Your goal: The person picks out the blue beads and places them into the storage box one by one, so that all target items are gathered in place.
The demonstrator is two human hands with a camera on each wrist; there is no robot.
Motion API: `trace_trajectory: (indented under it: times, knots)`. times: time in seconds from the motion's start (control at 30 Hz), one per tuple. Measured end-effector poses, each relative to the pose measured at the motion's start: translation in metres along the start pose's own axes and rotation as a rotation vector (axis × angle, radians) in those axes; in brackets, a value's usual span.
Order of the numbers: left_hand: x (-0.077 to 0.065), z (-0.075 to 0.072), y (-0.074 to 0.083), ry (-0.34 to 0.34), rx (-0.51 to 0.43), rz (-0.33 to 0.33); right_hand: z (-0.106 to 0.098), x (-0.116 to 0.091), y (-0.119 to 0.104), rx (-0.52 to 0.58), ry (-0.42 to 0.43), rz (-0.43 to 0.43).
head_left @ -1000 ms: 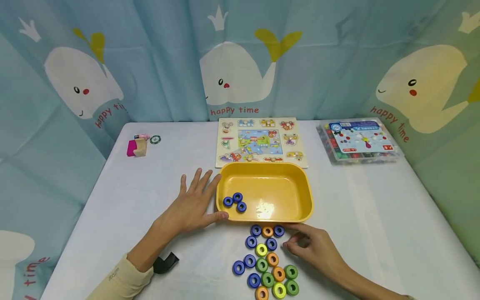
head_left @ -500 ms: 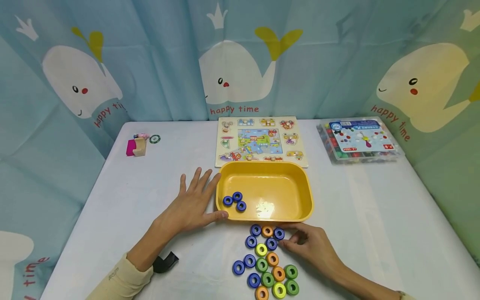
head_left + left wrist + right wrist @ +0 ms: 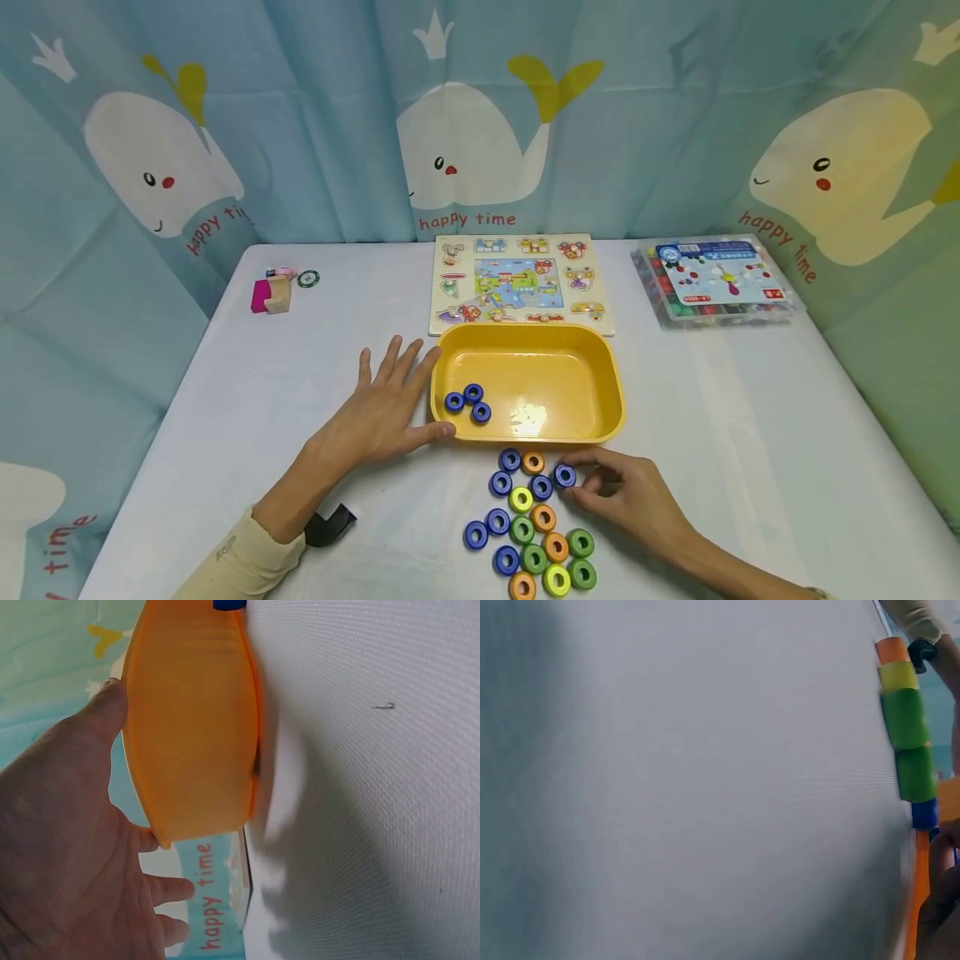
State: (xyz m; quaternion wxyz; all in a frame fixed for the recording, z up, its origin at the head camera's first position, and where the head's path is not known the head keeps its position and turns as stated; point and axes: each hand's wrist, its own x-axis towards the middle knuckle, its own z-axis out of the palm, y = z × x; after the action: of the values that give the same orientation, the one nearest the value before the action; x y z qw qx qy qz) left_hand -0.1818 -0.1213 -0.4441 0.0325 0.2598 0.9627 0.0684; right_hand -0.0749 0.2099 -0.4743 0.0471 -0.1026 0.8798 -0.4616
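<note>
A yellow tray [image 3: 551, 379] stands mid-table with 3 blue ring beads [image 3: 481, 420] in its left front corner. My left hand [image 3: 375, 421] touches the tray's left side, fingers spread and thumb at the front corner rim; the left wrist view shows this hand [image 3: 82, 810] at the rim too. Just in front of the tray, my right hand [image 3: 633, 496] pinches a blue ring bead [image 3: 557, 480] between thumb and index finger. To its left and front lie several blue, orange, yellow and green [image 3: 581, 543] ring beads. The right wrist view catches only part of this hand [image 3: 943, 900].
Behind the tray lies a wooden peg puzzle [image 3: 517, 283]. A clear plastic case [image 3: 720, 279] with coloured pieces sits at the back right. Small toys [image 3: 270, 294] and a round green chip [image 3: 308, 278] are at the back left. A black object [image 3: 330, 527] lies near the left forearm.
My right thumb and index finger have closed on the blue bead and drawn it slightly right and toward me, away from the orange bead. The left hand stays in place.
</note>
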Motion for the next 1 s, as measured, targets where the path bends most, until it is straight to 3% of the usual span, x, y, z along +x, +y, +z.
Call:
trace_trajectory:
  times: [0.13,0.3,0.47,0.6,0.73,1.0]
  knots:
    - [0.0,-0.002,0.0,-0.003,0.005,-0.009,-0.01,-0.005,-0.014,0.006,-0.042,-0.017]
    - [-0.001,-0.002,0.0,0.0,0.0,-0.002,-0.027,-0.008,-0.04,-0.003,-0.103,-0.133]
    - [-0.001,-0.002,-0.001,-0.001,0.001,0.006,-0.054,0.006,-0.073,-0.064,-0.157,-0.192]
    - [-0.001,-0.003,-0.001,-0.003,0.002,0.005,-0.075,0.036,-0.096,-0.116,-0.243,-0.25]
    - [-0.001,-0.002,-0.001,0.001,-0.004,0.007,-0.089,0.075,-0.107,-0.081,-0.385,-0.327]
    - [0.0,-0.001,0.0,0.004,-0.016,-0.001,-0.082,0.149,-0.11,-0.008,-0.611,-0.392]
